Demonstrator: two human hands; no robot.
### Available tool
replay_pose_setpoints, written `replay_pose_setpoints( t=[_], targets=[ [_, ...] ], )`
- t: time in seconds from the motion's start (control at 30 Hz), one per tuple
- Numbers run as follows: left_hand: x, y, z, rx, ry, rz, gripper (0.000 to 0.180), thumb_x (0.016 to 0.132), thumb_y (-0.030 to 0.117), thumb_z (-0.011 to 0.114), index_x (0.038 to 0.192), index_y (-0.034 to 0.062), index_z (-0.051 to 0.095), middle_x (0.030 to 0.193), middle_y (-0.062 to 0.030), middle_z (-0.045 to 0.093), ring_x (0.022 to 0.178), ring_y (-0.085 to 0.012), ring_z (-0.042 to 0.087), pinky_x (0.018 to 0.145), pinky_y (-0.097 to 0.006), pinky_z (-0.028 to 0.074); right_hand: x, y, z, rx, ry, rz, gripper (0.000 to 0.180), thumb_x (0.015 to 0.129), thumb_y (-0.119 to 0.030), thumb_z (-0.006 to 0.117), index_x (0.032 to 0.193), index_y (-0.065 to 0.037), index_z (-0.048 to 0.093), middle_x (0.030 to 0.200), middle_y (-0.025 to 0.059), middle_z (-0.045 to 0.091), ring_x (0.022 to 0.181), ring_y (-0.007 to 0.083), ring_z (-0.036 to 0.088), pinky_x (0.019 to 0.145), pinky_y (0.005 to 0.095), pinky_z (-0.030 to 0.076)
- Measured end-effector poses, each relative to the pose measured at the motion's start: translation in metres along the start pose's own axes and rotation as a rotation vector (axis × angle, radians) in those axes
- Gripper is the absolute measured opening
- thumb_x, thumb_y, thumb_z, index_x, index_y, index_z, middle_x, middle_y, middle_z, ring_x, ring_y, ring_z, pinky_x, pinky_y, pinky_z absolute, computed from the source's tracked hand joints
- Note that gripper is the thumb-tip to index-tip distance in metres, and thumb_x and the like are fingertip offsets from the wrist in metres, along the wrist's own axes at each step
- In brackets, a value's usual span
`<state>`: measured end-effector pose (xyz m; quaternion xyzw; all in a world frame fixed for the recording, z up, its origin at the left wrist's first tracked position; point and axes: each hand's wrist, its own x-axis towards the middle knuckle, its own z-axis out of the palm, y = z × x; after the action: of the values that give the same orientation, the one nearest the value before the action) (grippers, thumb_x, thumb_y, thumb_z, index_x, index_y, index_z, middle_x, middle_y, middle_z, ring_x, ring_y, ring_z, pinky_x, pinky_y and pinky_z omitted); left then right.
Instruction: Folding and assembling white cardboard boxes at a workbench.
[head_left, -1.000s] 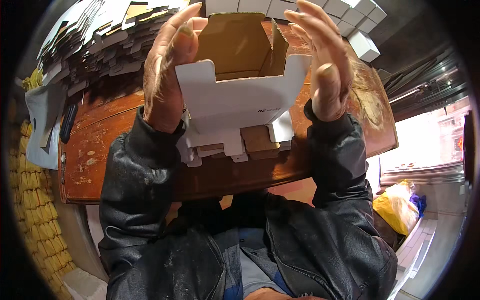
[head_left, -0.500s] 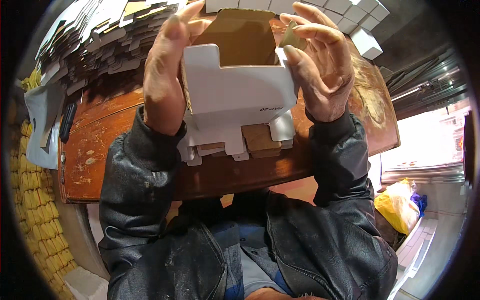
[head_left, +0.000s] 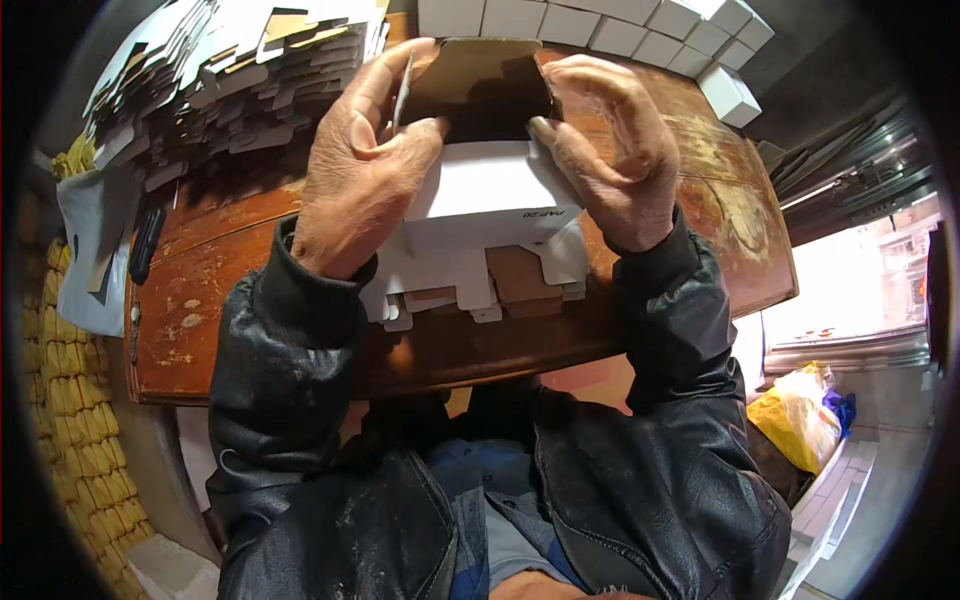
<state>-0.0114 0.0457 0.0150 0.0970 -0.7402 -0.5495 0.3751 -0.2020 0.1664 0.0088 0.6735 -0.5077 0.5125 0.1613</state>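
Observation:
Both hands hold a small cardboard box (head_left: 482,180), white outside and brown inside, above a wooden table (head_left: 250,290). My left hand (head_left: 358,170) clasps its left side with the fingers folded over the top flap. My right hand (head_left: 610,150) clasps the right side, thumb pressed on the white front panel. Under the box lies a short stack of flat white box blanks (head_left: 480,285) on the table's near edge.
A big heap of flat cardboard blanks (head_left: 220,75) fills the table's far left. A row of folded white boxes (head_left: 600,25) lines the far edge and right corner. A yellow plastic bag (head_left: 800,415) sits on the floor at right. Yellow bundles (head_left: 60,360) run along the left.
The box's side flaps have been folded inward; my hands moved from open palms at its sides to closing around it, and the box now looks narrower and more closed.

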Motion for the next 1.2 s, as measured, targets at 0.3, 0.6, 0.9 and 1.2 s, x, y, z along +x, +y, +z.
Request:
replay_pose_setpoints(
  t=[0.3, 0.6, 0.9, 1.2],
  targets=[
    [0.001, -0.004, 0.002, 0.071, -0.031, -0.009, 0.053, 0.09, 0.009, 0.064, 0.137, -0.0038, 0.044, 0.129, -0.0165, 0.055, 0.123, -0.0213, 0.051, 0.104, -0.031, 0.042, 0.002, -0.007, 0.002, 0.225, -0.062, 0.173, 0.043, 0.082, -0.006, 0.07, 0.122, 0.0, 0.055, 0.113, 0.0123, 0.063, 0.109, 0.0232, 0.061, 0.096, 0.0354, 0.049],
    [0.004, -0.008, 0.007, 0.328, 0.334, 0.442, 0.036, 0.077, 0.012, 0.08, 0.106, 0.0045, 0.06, 0.121, -0.013, 0.052, 0.107, -0.0234, 0.059, 0.085, -0.035, 0.055, 0.0, -0.002, 0.005, 0.29, -0.068, 0.241, 0.039, 0.085, -0.005, 0.066, 0.12, 0.003, 0.053, 0.112, 0.0147, 0.063, 0.106, 0.0221, 0.062, 0.095, 0.0351, 0.049],
    [0.011, -0.015, -0.003, 0.286, 0.057, 0.314, 0.038, 0.087, 0.008, 0.069, 0.124, 0.0043, 0.058, 0.128, -0.0137, 0.053, 0.117, -0.0226, 0.056, 0.101, -0.035, 0.045, 0.003, -0.003, 0.001, 0.266, -0.08, 0.238, 0.037, 0.084, -0.003, 0.066, 0.118, 0.001, 0.055, 0.115, 0.0144, 0.061, 0.104, 0.0218, 0.062, 0.095, 0.0353, 0.049],
    [0.008, -0.005, -0.005, 0.346, -0.045, 0.212, 0.043, 0.089, 0.021, 0.065, 0.126, 0.002, 0.058, 0.131, -0.0172, 0.053, 0.121, -0.026, 0.053, 0.102, -0.037, 0.042, 0.004, -0.003, -0.004, 0.227, -0.144, 0.179, 0.025, 0.083, -0.011, 0.072, 0.105, -0.004, 0.064, 0.123, 0.017, 0.058, 0.11, 0.0253, 0.06, 0.092, 0.0352, 0.05]
  ],
)
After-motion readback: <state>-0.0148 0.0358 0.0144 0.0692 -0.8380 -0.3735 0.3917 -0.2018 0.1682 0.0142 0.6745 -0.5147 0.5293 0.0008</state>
